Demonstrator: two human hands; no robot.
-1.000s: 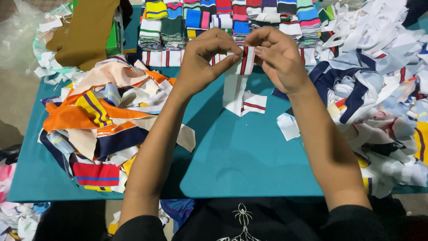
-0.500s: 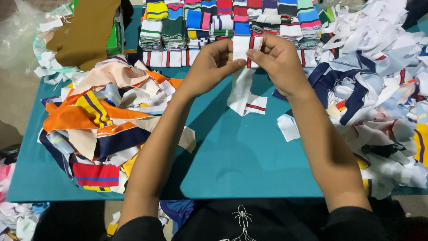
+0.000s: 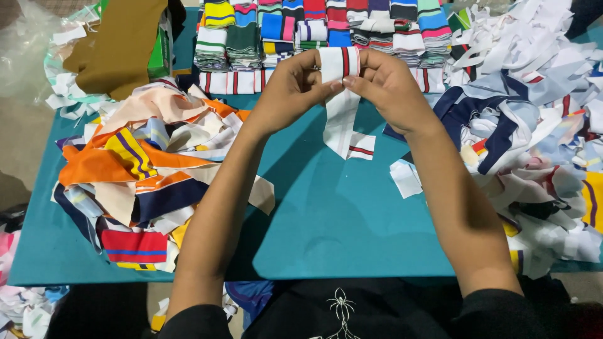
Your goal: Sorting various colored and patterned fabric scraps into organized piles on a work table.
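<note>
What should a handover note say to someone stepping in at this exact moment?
Left hand and right hand both pinch the top of a white ribbed strip with red stripes; its lower end hangs down to the teal table.
Folded striped pieces sit stacked in rows at the far edge.
Loose heaps remain unsorted: orange and navy pile on the left, white and blue pile on the right.

Clear plastic bag (image 3: 28,59), far left

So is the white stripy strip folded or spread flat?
Folded: both hands pinch the strip doubled over on top, its ends hanging down.
</note>
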